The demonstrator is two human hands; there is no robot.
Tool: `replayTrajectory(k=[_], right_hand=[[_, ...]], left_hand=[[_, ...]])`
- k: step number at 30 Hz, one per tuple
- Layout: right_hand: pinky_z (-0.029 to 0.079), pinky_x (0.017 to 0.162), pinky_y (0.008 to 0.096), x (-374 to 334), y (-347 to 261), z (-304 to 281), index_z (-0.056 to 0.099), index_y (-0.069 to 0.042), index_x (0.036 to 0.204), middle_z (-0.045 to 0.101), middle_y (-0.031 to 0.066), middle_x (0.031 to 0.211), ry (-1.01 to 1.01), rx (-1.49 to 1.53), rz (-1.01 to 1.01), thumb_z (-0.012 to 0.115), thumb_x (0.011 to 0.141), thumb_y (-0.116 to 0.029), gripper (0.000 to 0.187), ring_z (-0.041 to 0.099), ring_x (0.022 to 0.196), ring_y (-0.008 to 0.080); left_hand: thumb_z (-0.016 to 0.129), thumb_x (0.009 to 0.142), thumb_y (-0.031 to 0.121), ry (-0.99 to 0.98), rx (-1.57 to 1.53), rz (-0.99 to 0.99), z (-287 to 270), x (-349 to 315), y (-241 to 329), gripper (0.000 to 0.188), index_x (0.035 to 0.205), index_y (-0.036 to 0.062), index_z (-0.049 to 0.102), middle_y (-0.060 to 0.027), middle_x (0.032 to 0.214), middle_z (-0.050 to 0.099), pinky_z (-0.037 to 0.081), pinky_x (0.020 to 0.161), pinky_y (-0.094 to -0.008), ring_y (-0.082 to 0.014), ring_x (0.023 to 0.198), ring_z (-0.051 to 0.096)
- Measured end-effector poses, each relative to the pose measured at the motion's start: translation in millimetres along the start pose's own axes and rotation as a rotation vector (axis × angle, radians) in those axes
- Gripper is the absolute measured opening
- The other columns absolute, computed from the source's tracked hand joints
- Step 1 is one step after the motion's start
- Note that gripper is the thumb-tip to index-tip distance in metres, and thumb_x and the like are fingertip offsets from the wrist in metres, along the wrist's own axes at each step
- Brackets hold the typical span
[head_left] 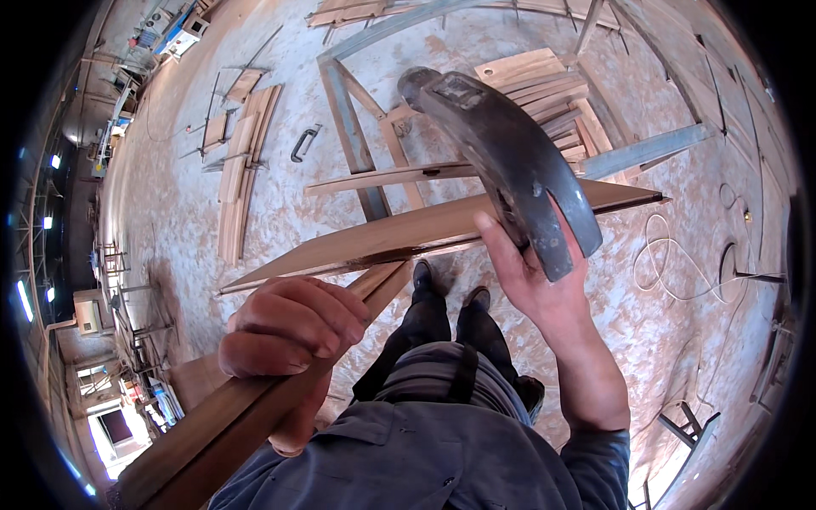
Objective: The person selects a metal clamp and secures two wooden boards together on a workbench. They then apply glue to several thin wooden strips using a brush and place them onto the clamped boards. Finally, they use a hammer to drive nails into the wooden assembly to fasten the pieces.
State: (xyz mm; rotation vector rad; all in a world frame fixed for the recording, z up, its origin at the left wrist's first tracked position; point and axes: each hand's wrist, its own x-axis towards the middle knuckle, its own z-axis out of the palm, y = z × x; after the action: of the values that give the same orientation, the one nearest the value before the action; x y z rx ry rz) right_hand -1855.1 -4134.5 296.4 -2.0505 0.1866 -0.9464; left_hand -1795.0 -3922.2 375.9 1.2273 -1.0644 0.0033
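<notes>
My left hand (293, 330) is wrapped round a long grooved wooden rail (208, 433), which slants from the lower left toward the middle. The rail's far end meets the near edge of a thin brown wooden panel (365, 234); whether it is seated in that edge I cannot tell. My right hand (541, 289) grips a dark steel claw hammer (514, 161), its head raised close to the camera and its claw toward me. The hammer head hides the handle and part of the panel. My right thumb shows beside the panel's near edge.
Behind the panel stands a metal frame (347, 127), with a narrow wooden strip (374, 180) across it and stacked boards (544, 85) beyond. More boards (246, 170) and a clamp (303, 143) lie on the floor at left. A pale cable (650, 255) loops at right.
</notes>
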Motion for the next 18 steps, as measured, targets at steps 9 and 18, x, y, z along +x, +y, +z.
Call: replayTrajectory(k=[9, 18], right_hand=[[0.048, 0.056, 0.0400, 5.6, -6.0, -3.5, 0.057, -0.004, 0.087, 0.059, 0.0116, 0.067, -0.071, -0.063, 0.039, 0.077, 0.073, -0.019, 0.029, 0.061, 0.064, 0.0320], [0.048, 0.054, 0.0416, 22.9, -1.2, 3.7, 0.059, -0.002, 0.087, 0.058, 0.0149, 0.063, -0.074, -0.151, 0.040, 0.071, 0.080, -0.026, 0.027, 0.060, 0.059, 0.0337]], left_hand=[[0.071, 0.077, 0.057, -0.139, 0.203, 0.066, -5.6, -8.3, -45.6, 0.061, 0.092, 0.0003, 0.053, -0.0161, 0.086, 0.060, 0.056, 0.065, -0.0411, -0.0294, 0.074, 0.063], [0.074, 0.079, 0.044, -0.481, 0.885, -0.416, -35.2, -4.9, -49.9, 0.067, 0.125, -0.0021, 0.058, -0.0152, 0.103, 0.065, 0.051, 0.077, -0.0318, -0.0213, 0.094, 0.064]])
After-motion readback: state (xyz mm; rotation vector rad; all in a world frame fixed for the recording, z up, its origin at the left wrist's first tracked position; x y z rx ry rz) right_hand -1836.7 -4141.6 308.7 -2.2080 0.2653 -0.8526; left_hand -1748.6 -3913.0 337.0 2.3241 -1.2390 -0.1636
